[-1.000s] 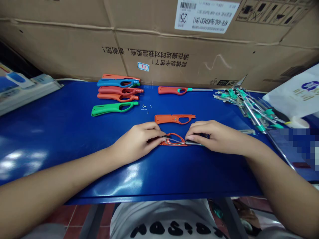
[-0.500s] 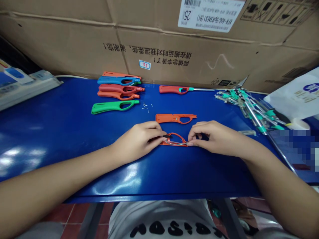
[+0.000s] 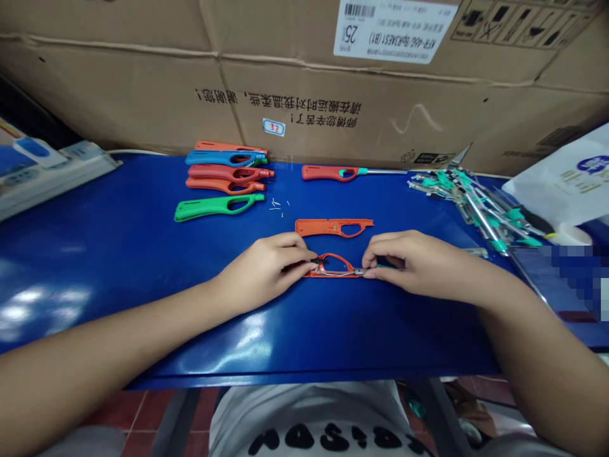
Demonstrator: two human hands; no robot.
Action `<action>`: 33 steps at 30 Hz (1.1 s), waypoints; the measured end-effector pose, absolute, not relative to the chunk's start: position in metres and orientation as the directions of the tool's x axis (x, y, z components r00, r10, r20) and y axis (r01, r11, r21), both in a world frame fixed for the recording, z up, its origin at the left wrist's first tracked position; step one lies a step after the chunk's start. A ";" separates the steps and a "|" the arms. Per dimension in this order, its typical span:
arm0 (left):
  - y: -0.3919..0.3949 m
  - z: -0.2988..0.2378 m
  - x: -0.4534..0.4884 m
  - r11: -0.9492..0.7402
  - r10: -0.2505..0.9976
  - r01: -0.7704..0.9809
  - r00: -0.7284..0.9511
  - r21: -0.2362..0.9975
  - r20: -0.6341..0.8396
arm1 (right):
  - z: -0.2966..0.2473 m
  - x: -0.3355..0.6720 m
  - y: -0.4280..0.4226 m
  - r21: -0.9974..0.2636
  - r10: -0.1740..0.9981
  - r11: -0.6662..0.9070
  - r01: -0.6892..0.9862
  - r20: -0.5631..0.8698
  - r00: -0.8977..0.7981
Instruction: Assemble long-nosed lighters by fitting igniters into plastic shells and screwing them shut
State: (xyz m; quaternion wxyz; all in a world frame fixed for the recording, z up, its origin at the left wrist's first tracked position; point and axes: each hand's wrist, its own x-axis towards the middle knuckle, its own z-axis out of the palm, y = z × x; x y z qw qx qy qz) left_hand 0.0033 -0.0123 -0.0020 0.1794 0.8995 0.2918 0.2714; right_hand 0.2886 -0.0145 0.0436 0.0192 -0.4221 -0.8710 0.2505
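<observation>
An orange lighter half-shell point(image 3: 334, 266) with thin metal parts inside lies flat on the blue table point(image 3: 118, 254). My left hand point(image 3: 264, 263) pinches its left end with fingers closed. My right hand point(image 3: 409, 260) is closed in a pinch on the metal tube at the shell's right end. A second, empty orange half-shell point(image 3: 333, 226) lies just beyond, between the two hands.
At the back left lie several lighter handles: orange, blue, red point(image 3: 228, 172) and green point(image 3: 216, 207). An assembled red lighter point(image 3: 342, 172) lies at the back middle. A pile of teal-tipped metal tubes point(image 3: 476, 203) sits at the right. Cardboard boxes point(image 3: 333, 82) wall the back.
My right hand has slid slightly to the right along the shell's end. The left hand and the shell have stayed in place.
</observation>
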 end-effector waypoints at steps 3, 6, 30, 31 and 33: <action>-0.012 -0.002 0.002 -0.763 0.624 0.424 0.683 0.488 0.380 | 0.045 0.291 -0.016 -0.443 0.722 0.546 0.711 -0.182 -0.667; -0.012 -0.002 0.002 -0.764 0.621 0.421 0.686 0.488 0.379 | 0.044 0.292 -0.018 -0.410 0.707 0.596 0.691 -0.141 -0.693; -0.013 0.004 0.004 -0.688 0.708 0.495 0.621 0.531 0.337 | 0.038 0.272 -0.042 0.173 0.580 0.810 0.560 -0.106 -0.807; -0.013 0.004 0.004 -0.688 0.707 0.496 0.622 0.530 0.336 | 0.039 0.270 -0.043 0.159 0.592 0.803 0.575 -0.103 -0.799; -0.013 0.004 0.004 -0.689 0.706 0.496 0.625 0.528 0.334 | 0.040 0.268 -0.044 0.118 0.616 0.786 0.606 -0.071 -0.785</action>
